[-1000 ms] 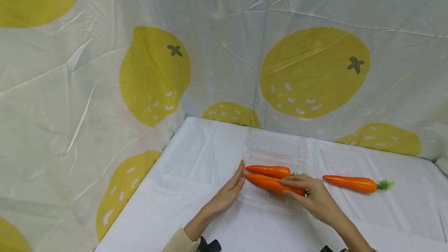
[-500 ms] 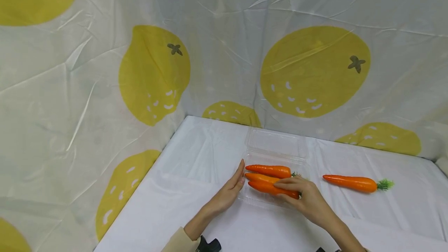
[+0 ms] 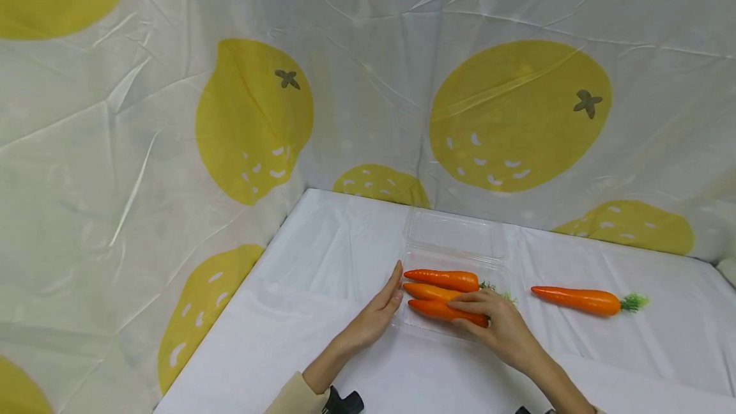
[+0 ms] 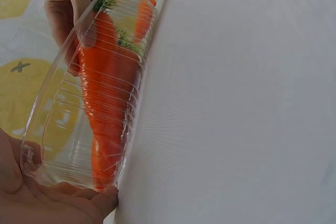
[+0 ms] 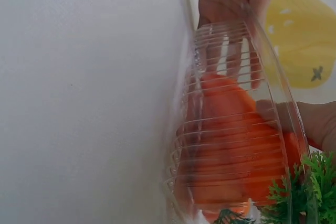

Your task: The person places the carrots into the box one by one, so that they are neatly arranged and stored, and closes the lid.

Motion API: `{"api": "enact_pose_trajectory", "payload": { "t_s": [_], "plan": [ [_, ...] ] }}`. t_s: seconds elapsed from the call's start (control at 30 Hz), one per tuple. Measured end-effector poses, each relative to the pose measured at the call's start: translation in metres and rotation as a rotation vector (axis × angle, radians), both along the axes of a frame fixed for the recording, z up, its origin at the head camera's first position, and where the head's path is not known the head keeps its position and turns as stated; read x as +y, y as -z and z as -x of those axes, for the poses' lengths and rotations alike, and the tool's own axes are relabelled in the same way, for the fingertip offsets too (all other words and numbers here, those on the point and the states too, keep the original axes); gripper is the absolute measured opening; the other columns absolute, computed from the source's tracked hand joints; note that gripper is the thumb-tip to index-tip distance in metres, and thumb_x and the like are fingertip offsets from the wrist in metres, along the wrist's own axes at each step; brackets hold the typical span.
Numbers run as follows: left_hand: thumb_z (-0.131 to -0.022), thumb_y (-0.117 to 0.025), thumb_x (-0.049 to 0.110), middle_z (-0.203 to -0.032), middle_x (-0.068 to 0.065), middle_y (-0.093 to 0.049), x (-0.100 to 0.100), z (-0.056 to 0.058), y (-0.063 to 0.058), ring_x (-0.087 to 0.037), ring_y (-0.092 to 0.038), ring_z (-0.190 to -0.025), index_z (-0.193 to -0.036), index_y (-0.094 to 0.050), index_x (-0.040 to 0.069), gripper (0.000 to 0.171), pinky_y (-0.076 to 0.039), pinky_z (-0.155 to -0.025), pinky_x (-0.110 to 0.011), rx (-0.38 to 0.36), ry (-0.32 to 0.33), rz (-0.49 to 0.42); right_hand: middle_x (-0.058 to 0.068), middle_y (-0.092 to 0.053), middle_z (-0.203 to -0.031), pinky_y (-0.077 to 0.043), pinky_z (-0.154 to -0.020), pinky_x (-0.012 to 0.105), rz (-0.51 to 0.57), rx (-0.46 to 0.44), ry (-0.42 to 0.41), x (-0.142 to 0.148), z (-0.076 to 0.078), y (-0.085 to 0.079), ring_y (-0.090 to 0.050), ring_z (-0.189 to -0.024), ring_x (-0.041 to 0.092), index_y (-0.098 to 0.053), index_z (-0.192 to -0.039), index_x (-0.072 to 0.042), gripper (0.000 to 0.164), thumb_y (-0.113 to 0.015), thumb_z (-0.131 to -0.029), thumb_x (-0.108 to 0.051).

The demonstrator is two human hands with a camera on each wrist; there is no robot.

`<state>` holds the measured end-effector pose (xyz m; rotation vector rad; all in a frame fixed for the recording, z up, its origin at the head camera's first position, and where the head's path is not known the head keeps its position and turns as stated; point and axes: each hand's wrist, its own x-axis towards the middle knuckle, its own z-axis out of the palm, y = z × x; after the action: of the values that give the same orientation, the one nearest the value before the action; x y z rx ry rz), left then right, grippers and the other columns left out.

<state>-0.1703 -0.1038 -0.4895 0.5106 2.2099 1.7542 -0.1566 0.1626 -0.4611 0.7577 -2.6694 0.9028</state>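
Observation:
Three orange carrots lie side by side in a clear hinged plastic container (image 3: 418,258), tips to the left. My right hand (image 3: 508,331) pinches the nearest carrot (image 3: 437,310) near its leafy end, fingers on the far side and thumb on the near side. The middle carrot (image 3: 428,291) is partly behind those fingers; the far carrot (image 3: 445,279) shows most of its length. My left hand (image 3: 374,321) rests straight-fingered against the container's left end. Through the ribbed clear wall (image 4: 63,135) in the left wrist view, the held carrot (image 4: 97,87) appears close to the rim.
Another carrot (image 3: 577,300) with green leaves lies on the white tablecloth (image 3: 632,350) to the right of the container. The container's lid (image 3: 454,235) is folded back toward the lemon-print curtain (image 3: 379,94), which stands behind and to the left.
My right hand has moved slightly left and toward me with the pinched carrot, bringing it down in front of the middle one, which now shows. The left hand has stayed in place.

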Motion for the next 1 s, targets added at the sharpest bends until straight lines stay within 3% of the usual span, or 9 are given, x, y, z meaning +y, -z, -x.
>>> {"api": "enact_pose_trajectory", "payload": {
  "t_s": [0.17,0.3,0.43,0.57,0.83,1.0],
  "plan": [
    [-0.115,-0.029,0.020,-0.176,-0.007,0.000,-0.0001,0.0003,0.0006,-0.033,-0.012,-0.162,-0.167,0.002,0.014,0.061,-0.015,-0.130,-0.055,-0.001,0.000,0.008,-0.011,-0.078,-0.107,-0.057,-0.087,0.034,-0.022,-0.020,-0.008,-0.0013,0.0001,0.0018,-0.064,-0.101,0.011,-0.082,-0.112,-0.024,0.034,-0.089,-0.080,-0.015],
    [-0.115,-0.030,0.021,-0.176,-0.006,0.000,-0.0004,0.0002,0.0018,-0.032,-0.011,-0.162,-0.167,0.002,0.015,0.062,-0.015,-0.130,-0.055,-0.003,0.001,0.011,-0.008,-0.077,-0.111,-0.057,-0.083,0.025,-0.038,-0.101,-0.047,-0.0004,0.0002,0.0017,-0.063,-0.100,0.009,-0.080,-0.117,-0.023,0.035,-0.085,-0.084,-0.014],
    [-0.115,-0.030,0.023,-0.176,-0.004,0.000,-0.0004,0.0000,0.0035,-0.031,-0.011,-0.162,-0.168,0.003,0.017,0.062,-0.016,-0.130,-0.054,-0.010,0.000,0.017,-0.005,-0.074,-0.116,-0.059,-0.086,0.028,-0.077,-0.156,-0.090,0.0015,-0.0007,0.0022,-0.065,-0.103,0.015,-0.078,-0.123,-0.021,0.034,-0.080,-0.090,-0.014],
    [-0.115,-0.030,0.024,-0.176,-0.002,0.000,-0.0001,-0.0004,0.0042,-0.029,-0.010,-0.162,-0.168,0.002,0.018,0.062,-0.016,-0.130,-0.053,-0.016,-0.001,0.023,-0.004,-0.073,-0.119,-0.060,-0.090,0.034,-0.088,-0.152,-0.100,0.0028,-0.0013,0.0027,-0.066,-0.106,0.018,-0.077,-0.124,-0.019,0.033,-0.077,-0.092,-0.013],
    [-0.115,-0.031,0.023,-0.176,-0.002,0.000,0.0000,0.0001,0.0032,-0.028,-0.010,-0.162,-0.168,0.002,0.020,0.062,-0.014,-0.130,-0.052,-0.016,-0.003,0.006,0.000,-0.078,-0.113,-0.060,-0.083,0.024,0.044,-0.167,-0.120,0.0027,0.0011,0.0046,-0.071,-0.101,0.017,-0.081,-0.116,-0.018,0.029,-0.082,-0.087,-0.011],
    [-0.115,-0.031,0.024,-0.176,-0.002,0.000,0.0002,0.0000,0.0022,-0.028,-0.010,-0.163,-0.168,0.002,0.021,0.062,-0.014,-0.130,-0.052,-0.016,-0.004,0.009,-0.001,-0.080,-0.110,-0.061,-0.084,0.024,0.069,-0.176,-0.107,0.0002,0.0014,0.0062,-0.073,-0.102,0.018,-0.082,-0.111,-0.017,0.027,-0.084,-0.085,-0.012]
  ]
}}
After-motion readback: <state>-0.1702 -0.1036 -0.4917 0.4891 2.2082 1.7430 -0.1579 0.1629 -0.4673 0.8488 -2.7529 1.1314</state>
